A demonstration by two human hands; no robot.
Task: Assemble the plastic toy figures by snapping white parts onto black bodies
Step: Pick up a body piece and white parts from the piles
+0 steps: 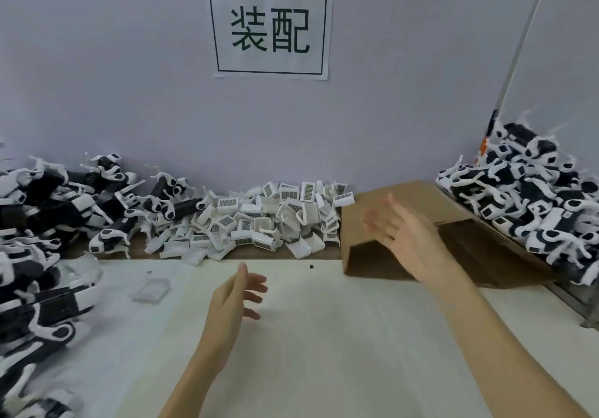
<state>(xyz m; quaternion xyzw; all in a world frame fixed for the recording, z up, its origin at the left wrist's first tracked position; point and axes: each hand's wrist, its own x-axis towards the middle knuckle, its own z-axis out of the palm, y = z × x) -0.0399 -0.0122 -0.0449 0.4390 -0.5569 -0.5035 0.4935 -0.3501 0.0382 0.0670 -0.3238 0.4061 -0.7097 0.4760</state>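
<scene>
Both hands hang over the desk (324, 336) with nothing in them. The left hand (235, 297) is near the desk's middle, fingers spread and loosely bent, thumb up. The right hand (402, 233) is raised in front of the box (405, 197), fingers straight and fanned; its fingertips are smeared by motion blur, so their outline is hard to make out.

The white parts (265, 220) lie heaped along the desk's back edge, against the wall (129, 77), between the box and the left pile (48, 223). Many carry barcode stickers, but the bars and any digits are too small to read. The left pile of black-and-white figures runs down the desk's left edge and is cut off by the frame; its nearer pieces are blurred. The right pile (534, 197) sits at the back right corner, partly behind the box, its right side cut off too. Whether each figure in either pile is finished cannot be told.

A clear plastic piece (150, 289) lies on the desk near the left pile, faint and hard to identify. A small dark speck (311, 267) lies near the back edge.

The box is brown cardboard, lying on its side, its open end facing forward and dark inside.

On the wall a paper sign (270, 28) reads "装配" inside a thin frame
</scene>
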